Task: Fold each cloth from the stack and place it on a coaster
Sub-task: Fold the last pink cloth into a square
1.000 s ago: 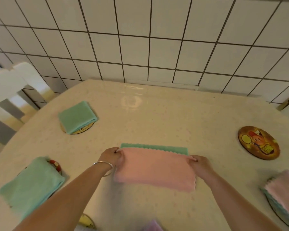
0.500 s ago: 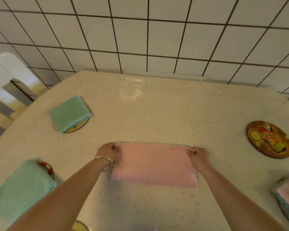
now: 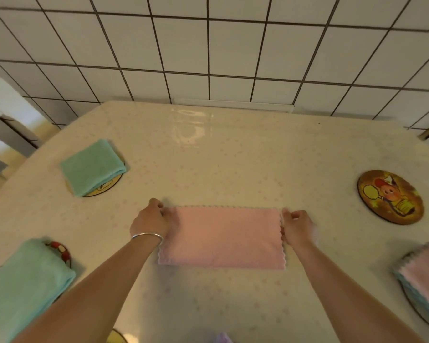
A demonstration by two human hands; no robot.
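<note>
pink cloth (image 3: 222, 237), folded to a long rectangle, lies flat on the table (image 3: 233, 157) between the two hands. left hand (image 3: 150, 220), bracelet (image 3: 147, 236) at the wrist, has its fingers curled onto the cloth's left far corner; right hand (image 3: 297, 227) has its fingers curled at the right far corner, pinching the scalloped edge. well to the right of the right hand, a bare picture coaster (image 3: 390, 196); nearer and right of it, a pink-and-blue cloth (image 3: 424, 273) on a coaster at the frame edge. left of the left hand, one green cloth (image 3: 92, 165) on a coaster (image 3: 104, 186) farther away; a second green cloth (image 3: 22, 288) nearer, covering most of a red-rimmed coaster (image 3: 63, 251).
</note>
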